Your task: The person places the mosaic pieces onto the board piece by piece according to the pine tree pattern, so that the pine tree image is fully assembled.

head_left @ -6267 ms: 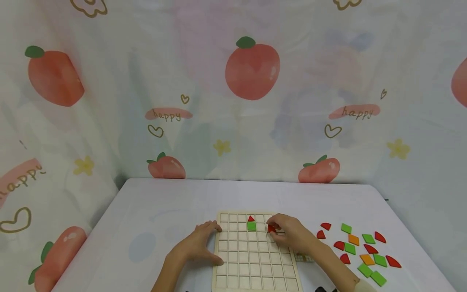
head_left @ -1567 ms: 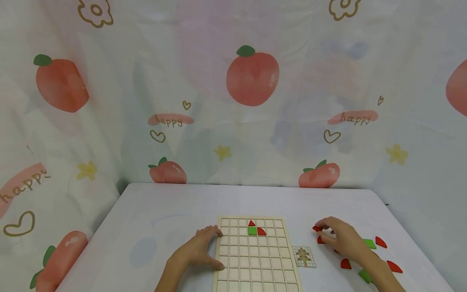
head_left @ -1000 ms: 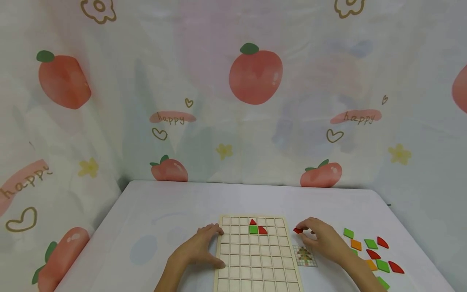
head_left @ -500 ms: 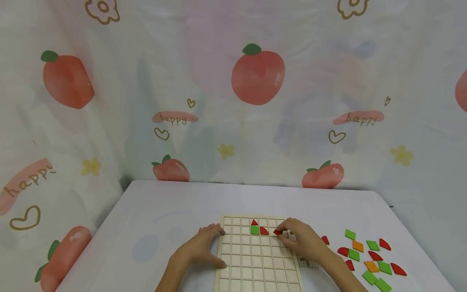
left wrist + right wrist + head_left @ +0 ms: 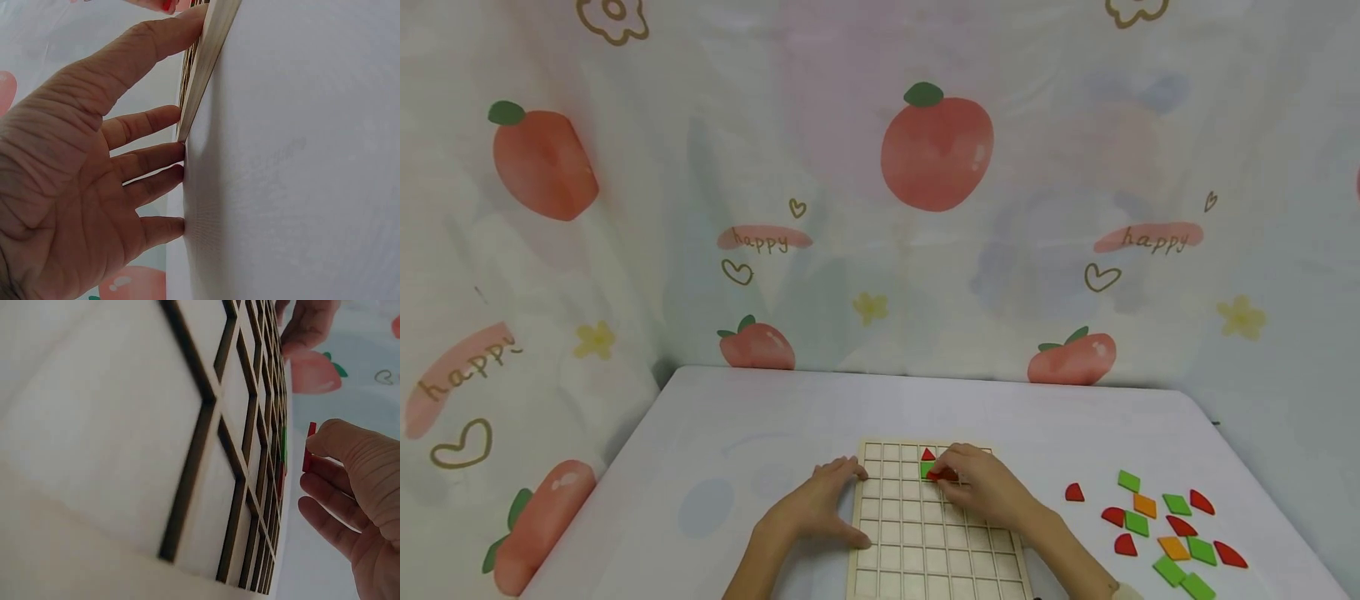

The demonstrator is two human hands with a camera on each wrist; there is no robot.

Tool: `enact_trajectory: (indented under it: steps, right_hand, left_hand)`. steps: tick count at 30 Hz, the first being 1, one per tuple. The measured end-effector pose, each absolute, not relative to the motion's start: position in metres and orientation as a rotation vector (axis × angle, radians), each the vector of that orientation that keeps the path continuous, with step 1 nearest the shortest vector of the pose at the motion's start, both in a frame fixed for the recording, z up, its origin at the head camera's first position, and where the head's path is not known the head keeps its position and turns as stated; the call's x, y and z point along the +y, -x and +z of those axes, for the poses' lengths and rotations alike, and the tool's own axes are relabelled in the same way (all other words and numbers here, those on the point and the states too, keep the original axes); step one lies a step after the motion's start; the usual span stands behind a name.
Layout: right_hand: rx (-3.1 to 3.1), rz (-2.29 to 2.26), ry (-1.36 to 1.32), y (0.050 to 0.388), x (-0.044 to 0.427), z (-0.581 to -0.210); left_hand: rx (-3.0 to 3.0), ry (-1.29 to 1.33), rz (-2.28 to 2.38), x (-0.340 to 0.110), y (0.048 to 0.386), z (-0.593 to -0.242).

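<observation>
A wooden grid board (image 5: 912, 533) lies on the table. My left hand (image 5: 816, 504) rests at its left edge, fingers extended; in the left wrist view the thumb (image 5: 162, 37) touches the board's rim. Over the upper part of the board, my right hand (image 5: 981, 487) pinches a red quarter-circle tile (image 5: 309, 447) between thumb and fingers; it is edge-on and just off the grid in the right wrist view. A red triangle tile (image 5: 928, 454) sits in the top row with a green square tile (image 5: 926, 469) below it. My right hand mostly covers the cells right of the green square.
Loose tiles are scattered right of the board: red quarter-circles (image 5: 1075, 493), green squares (image 5: 1129, 481) and orange squares (image 5: 1145, 505). A printed fabric backdrop (image 5: 835, 167) stands behind the white table (image 5: 760, 417).
My right hand took a red quarter-circle tile from the loose ones and carried it left, over the board beside the green square. An earlier red quarter-circle was set there. My left hand stays put.
</observation>
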State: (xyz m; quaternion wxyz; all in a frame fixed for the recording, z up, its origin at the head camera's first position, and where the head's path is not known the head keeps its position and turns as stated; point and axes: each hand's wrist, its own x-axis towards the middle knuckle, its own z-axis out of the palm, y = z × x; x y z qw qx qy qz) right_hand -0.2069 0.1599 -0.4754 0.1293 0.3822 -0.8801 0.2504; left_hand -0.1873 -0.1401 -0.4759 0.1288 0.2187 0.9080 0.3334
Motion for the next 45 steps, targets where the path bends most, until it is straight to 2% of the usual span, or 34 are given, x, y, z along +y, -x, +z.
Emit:
enact_trajectory:
  steps: [18, 33, 45]
  right_hand:
    - [-2.682, 0.540, -1.205, 0.221, 0.124, -0.471]
    - [-2.711, 0.569, -1.182, 0.214, 0.130, -0.468]
    - [-2.619, 0.620, -1.082, 0.194, 0.166, -0.472]
  left_hand:
    - [2.649, -0.642, 0.968, -0.139, 0.190, -0.481]
    - [2.642, -0.597, 0.970, -0.139, 0.187, -0.477]
    - [2.643, -0.593, 0.950, -0.139, 0.188, -0.478]
